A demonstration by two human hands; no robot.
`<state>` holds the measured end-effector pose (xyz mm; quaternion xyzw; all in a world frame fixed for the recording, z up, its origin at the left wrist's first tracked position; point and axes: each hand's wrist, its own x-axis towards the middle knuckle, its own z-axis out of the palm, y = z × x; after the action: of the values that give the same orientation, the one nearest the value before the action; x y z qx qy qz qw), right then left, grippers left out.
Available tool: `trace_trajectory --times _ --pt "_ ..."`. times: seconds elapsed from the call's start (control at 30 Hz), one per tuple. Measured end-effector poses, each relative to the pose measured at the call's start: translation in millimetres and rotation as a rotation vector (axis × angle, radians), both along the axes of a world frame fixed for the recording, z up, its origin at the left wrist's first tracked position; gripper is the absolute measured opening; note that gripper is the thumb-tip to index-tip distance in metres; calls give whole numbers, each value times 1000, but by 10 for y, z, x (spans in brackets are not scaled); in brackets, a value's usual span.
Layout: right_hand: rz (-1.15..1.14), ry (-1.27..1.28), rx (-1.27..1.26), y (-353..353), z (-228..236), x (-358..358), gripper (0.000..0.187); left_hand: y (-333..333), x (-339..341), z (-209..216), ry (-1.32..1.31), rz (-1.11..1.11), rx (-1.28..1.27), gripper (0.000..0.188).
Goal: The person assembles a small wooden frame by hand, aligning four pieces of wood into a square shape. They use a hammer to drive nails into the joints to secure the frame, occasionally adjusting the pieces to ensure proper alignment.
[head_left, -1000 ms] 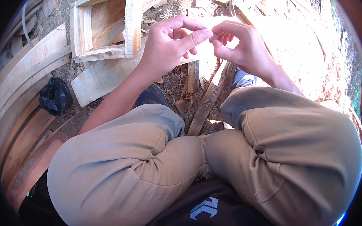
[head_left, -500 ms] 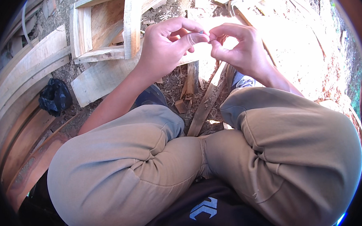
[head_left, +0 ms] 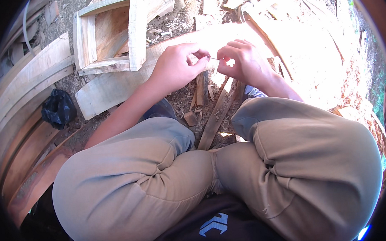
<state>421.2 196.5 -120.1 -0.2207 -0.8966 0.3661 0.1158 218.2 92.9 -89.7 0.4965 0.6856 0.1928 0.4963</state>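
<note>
A thin dark nail (head_left: 214,58) spans the small gap between my two hands, over a pale board (head_left: 118,87) on the ground. One end is pinched between the thumb and forefinger of my left hand (head_left: 180,67). The other end meets the pinched fingertips of my right hand (head_left: 246,62), whose remaining fingers curl loosely. Beyond my left hand stands a rectangular wooden frame (head_left: 137,32) made of short pale boards. Strong sunlight washes out much around my right hand.
Long curved planks (head_left: 36,73) are piled at the left, beside a crumpled black plastic bag (head_left: 59,109). A narrow wood strip (head_left: 216,117) and a small wood block (head_left: 190,118) lie between my feet. Offcuts and shavings cover the ground. A long-handled tool (head_left: 262,29) lies at the upper right.
Both hands have shifted slightly down, and the right also left. The nail now shows stretched between the fingertips; earlier the fingers mostly hid it. My view has shifted a little.
</note>
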Motion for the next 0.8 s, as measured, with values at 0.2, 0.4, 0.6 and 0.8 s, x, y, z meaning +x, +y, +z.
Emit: trace_trajectory --times 0.2,0.4,0.6,0.8 --pt "-46 -166 -200 -98 42 -29 8 -28 45 -41 43 -110 114 23" --pt "37 -28 -35 -97 -89 -27 6 -3 -9 11 87 -197 0 25" --pt "99 -15 -41 -97 -81 -41 7 -55 23 -57 67 -253 20 20" --pt "191 5 -197 -73 -90 -50 9 -54 -7 -65 -11 -344 223 16"
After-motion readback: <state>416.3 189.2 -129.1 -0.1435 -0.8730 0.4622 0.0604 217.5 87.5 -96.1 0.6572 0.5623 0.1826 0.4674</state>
